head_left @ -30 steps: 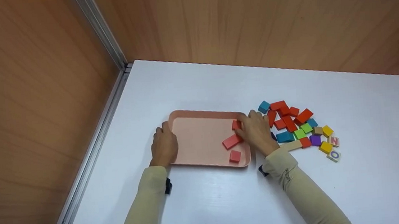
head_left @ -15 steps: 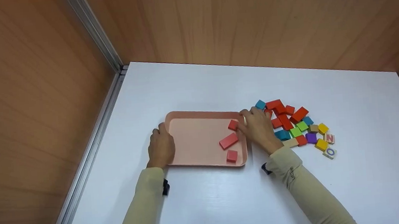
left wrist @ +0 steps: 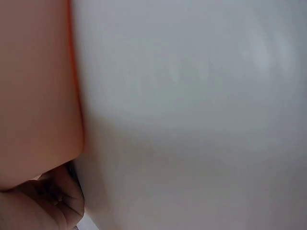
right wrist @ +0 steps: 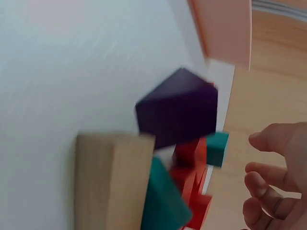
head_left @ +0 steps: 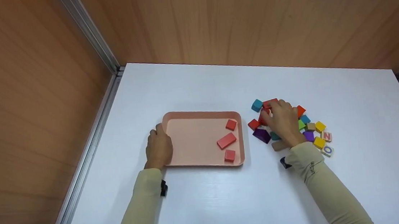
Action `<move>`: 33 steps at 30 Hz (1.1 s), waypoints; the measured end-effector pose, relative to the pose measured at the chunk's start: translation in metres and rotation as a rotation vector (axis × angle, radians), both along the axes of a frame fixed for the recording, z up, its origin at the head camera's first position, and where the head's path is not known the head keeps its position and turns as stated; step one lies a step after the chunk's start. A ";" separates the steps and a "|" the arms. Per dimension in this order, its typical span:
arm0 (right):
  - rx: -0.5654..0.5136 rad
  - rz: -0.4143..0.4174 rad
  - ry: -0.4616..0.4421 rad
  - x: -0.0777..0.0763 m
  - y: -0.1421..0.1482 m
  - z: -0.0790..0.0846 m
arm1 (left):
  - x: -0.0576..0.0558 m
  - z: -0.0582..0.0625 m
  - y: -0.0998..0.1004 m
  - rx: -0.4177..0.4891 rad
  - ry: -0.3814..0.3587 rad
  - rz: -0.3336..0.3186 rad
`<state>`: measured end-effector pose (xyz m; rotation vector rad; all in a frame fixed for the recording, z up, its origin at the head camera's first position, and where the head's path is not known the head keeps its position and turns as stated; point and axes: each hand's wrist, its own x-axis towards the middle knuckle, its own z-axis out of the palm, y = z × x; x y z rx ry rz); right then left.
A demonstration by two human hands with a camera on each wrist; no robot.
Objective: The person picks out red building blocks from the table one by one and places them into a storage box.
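A pink tray (head_left: 191,141) lies on the white table with three red blocks near its right side, one of them an oblong block (head_left: 226,140). My left hand (head_left: 158,146) grips the tray's left edge; in the left wrist view its curled fingers (left wrist: 62,196) are at the tray's corner. To the right of the tray, my right hand (head_left: 285,122) reaches over a pile of coloured blocks, fingertips close above red blocks (head_left: 264,118). The right wrist view shows its fingers (right wrist: 268,177) loosely bent and apart, with nothing between them. The hand covers part of the pile.
A purple triangular block (head_left: 261,135) and a plain wooden block (head_left: 279,145) lie at the pile's near side. A blue cube (head_left: 256,105) sits at its far left. Yellow blocks (head_left: 319,142) and letter blocks (head_left: 327,150) are on the right. Wooden panels (head_left: 231,22) stand behind and at the left.
My right hand has left the tray's right edge and moved right, over the block pile. The red blocks in the tray are now fully uncovered. My left hand keeps its hold on the tray.
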<state>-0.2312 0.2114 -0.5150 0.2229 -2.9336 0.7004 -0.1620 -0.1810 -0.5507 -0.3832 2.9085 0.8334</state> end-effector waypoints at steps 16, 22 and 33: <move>0.068 -0.157 -0.145 0.010 0.082 -0.016 | 0.006 0.000 -0.009 0.007 0.016 -0.011; 0.057 -0.164 -0.225 0.009 0.087 -0.019 | 0.007 0.000 -0.009 0.000 0.014 0.001; 0.001 -0.195 -0.191 0.011 0.084 -0.020 | 0.006 0.002 -0.009 -0.003 0.021 0.008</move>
